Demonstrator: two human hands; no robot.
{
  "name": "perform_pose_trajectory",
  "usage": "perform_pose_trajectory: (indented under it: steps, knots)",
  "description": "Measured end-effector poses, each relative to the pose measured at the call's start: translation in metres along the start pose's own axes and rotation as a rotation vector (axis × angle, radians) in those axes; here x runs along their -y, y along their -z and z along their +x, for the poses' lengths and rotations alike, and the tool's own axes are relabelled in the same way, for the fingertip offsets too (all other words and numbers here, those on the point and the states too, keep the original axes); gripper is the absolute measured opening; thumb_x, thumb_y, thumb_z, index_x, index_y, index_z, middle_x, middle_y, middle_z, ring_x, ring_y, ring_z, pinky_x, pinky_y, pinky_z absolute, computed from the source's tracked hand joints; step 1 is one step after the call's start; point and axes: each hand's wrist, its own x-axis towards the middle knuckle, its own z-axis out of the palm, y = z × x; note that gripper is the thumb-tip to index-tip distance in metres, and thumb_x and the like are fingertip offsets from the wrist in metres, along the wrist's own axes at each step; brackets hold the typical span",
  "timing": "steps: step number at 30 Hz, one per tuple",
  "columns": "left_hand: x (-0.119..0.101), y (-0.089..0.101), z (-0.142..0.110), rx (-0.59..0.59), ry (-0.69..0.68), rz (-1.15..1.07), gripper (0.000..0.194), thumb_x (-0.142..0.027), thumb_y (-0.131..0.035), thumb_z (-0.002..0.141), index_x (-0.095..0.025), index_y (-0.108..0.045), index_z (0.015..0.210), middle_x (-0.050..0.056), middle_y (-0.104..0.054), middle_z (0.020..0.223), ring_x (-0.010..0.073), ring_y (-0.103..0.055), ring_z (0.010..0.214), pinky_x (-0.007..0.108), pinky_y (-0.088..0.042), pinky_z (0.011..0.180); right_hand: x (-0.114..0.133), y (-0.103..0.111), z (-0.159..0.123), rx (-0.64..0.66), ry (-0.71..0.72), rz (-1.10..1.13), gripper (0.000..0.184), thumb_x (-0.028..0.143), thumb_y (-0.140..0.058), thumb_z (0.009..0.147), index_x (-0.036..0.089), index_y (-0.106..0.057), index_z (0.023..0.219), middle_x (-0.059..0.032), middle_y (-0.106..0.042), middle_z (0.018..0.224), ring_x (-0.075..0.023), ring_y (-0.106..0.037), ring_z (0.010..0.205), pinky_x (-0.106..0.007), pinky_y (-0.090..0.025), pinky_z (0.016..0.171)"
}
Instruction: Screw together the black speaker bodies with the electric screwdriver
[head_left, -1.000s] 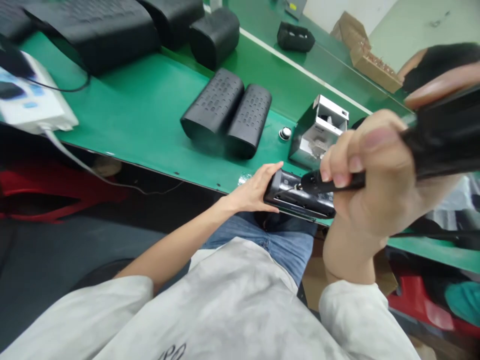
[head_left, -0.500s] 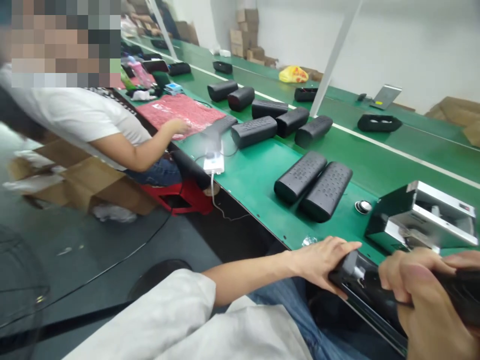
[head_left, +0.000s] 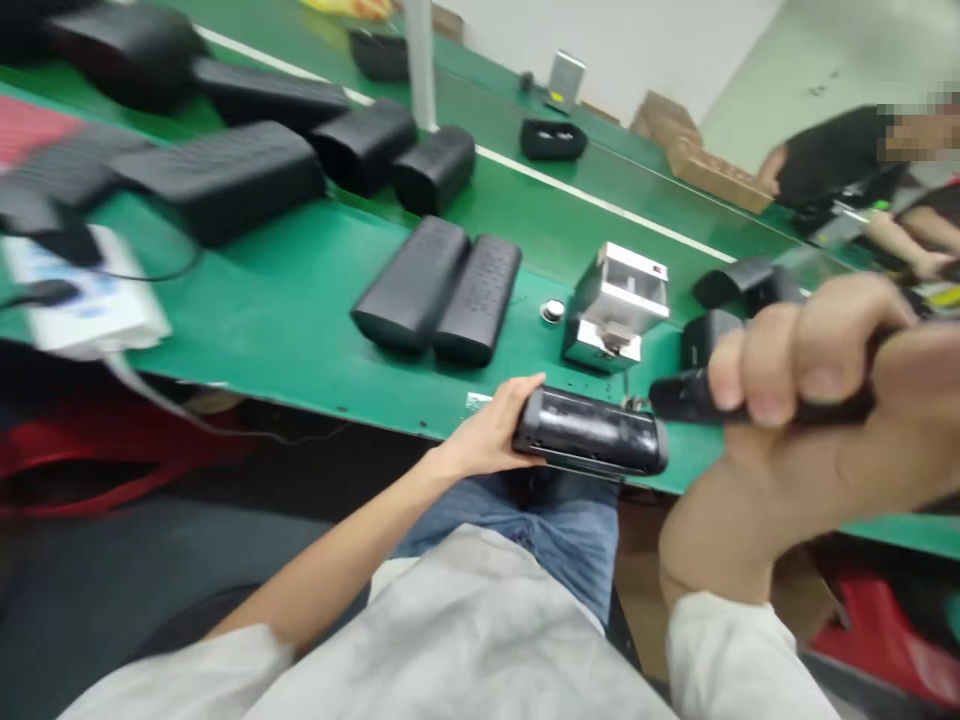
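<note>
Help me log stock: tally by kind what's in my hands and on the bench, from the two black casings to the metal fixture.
Black casings: 2
Metal fixture: 1
Round metal disc: 1
Silvery scrap: 1
Black unit, left hand: 1
Black-handled tool, right hand: 1
Total: 7

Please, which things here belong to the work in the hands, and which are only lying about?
In use: left hand holding a black speaker; right hand gripping a black-handled screwdriver.

Lying about: two black speakers, a small metal disc, an open metal box, a white box with cable.
</note>
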Motion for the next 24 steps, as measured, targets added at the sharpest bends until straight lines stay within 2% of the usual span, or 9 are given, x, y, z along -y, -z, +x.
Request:
perform_pose_trajectory:
  steps: [2,4,5,7,11,17,20,22,24]
  knots:
    - [0.001,0.003,0.001,0.006,-0.003,0.015,0.14,-0.036,-0.106,0.085,-0.033,-0.012,0.189,0.024,-0.043,0.18,0.0486,-0.049,0.169,0.072,-0.048,0.138,-0.017,0.016,0.027,-0.154,0.187,-0.01,0.016,0.02,-0.078,0.091,0.027,-0.065,0.084,0.0082,-0.045,0.061,-0.0106,-0.038,0.043,-0.027,-0.032,0.038]
    - [-0.001,0.004,0.0,0.017,0.002,0.029,0.143,-0.038,-0.107,0.085,-0.034,-0.009,0.189,0.025,-0.043,0.179,0.0495,-0.05,0.168,0.073,-0.049,0.138,-0.045,0.036,0.05,-0.261,0.266,-0.099,0.024,0.016,-0.073,0.089,0.028,-0.067,0.109,0.0109,-0.049,0.062,-0.0124,-0.042,0.044,-0.029,-0.036,0.042]
    - [-0.002,0.004,0.0,0.024,0.007,0.036,0.144,-0.04,-0.107,0.084,-0.034,-0.009,0.189,0.025,-0.043,0.179,0.05,-0.051,0.168,0.073,-0.05,0.137,-0.061,0.045,0.059,-0.254,0.245,-0.151,0.027,0.02,-0.074,0.09,0.03,-0.064,0.113,0.0113,-0.05,0.062,-0.0134,-0.044,0.045,-0.031,-0.04,0.043]
    - [-0.004,0.005,-0.001,0.033,0.017,0.047,0.145,-0.042,-0.108,0.084,-0.035,-0.009,0.189,0.025,-0.043,0.179,0.0505,-0.051,0.167,0.074,-0.051,0.136,-0.09,0.06,0.072,-0.234,0.187,-0.243,0.029,0.034,-0.08,0.092,0.036,-0.056,0.107,0.011,-0.049,0.062,-0.0141,-0.046,0.047,-0.037,-0.043,0.046]
    - [-0.004,0.005,0.0,0.026,0.029,0.052,0.145,-0.04,-0.109,0.082,-0.035,-0.01,0.188,0.025,-0.044,0.179,0.0507,-0.053,0.166,0.074,-0.051,0.136,-0.127,0.071,0.083,-0.2,0.078,-0.374,0.048,0.069,-0.084,0.093,0.043,-0.047,0.108,0.0096,-0.047,0.067,-0.0141,-0.043,0.052,-0.044,-0.045,0.05]
    - [-0.003,0.006,0.0,0.022,0.02,0.044,0.142,-0.039,-0.107,0.084,-0.035,-0.011,0.189,0.025,-0.044,0.179,0.0504,-0.053,0.166,0.073,-0.05,0.137,-0.153,0.07,0.089,-0.195,-0.009,-0.327,0.067,0.087,-0.087,0.088,0.043,-0.043,0.113,0.0106,-0.046,0.066,-0.015,-0.031,0.057,-0.045,-0.044,0.052]
    - [-0.003,0.005,0.001,0.023,0.018,0.035,0.142,-0.038,-0.107,0.084,-0.034,-0.011,0.189,0.025,-0.044,0.178,0.0499,-0.052,0.167,0.073,-0.05,0.137,-0.16,0.074,0.094,-0.19,-0.039,-0.349,0.077,0.096,-0.088,0.082,0.041,-0.044,0.114,0.0104,-0.048,0.069,-0.0136,-0.035,0.057,-0.043,-0.052,0.054]
    - [-0.003,0.005,0.001,0.023,0.016,0.03,0.141,-0.039,-0.106,0.085,-0.033,-0.011,0.189,0.025,-0.044,0.179,0.0497,-0.052,0.167,0.072,-0.049,0.137,-0.158,0.076,0.094,-0.191,-0.059,-0.368,0.075,0.092,-0.09,0.084,0.04,-0.045,0.113,0.0105,-0.048,0.071,-0.0124,-0.038,0.057,-0.041,-0.053,0.054]
    - [-0.002,0.003,0.002,0.011,0.003,0.027,0.14,-0.042,-0.106,0.085,-0.032,-0.012,0.189,0.025,-0.044,0.179,0.0497,-0.051,0.167,0.072,-0.049,0.138,-0.148,0.075,0.09,-0.195,-0.065,-0.381,0.067,0.082,-0.092,0.091,0.04,-0.045,0.112,0.011,-0.045,0.07,-0.0111,-0.037,0.055,-0.038,-0.048,0.05]
